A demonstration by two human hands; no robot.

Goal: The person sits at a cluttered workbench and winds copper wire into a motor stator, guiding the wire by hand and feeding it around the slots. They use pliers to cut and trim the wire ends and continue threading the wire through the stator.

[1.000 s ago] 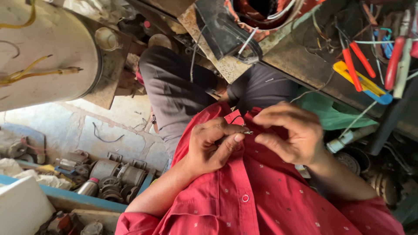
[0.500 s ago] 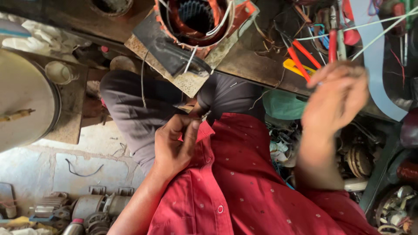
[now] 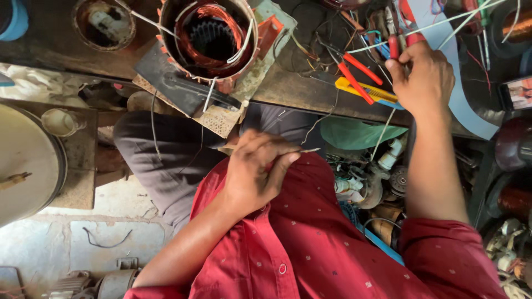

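left fingers pinch a thin wire end over the lap, below the stator on the bench. right hand closes round a red-handled tool among the pliers. likely the step is fetching a tool for the wire; next the tool must be carried down to the pinched end. half a second ago the right hand hovered lower, not yet gripping.
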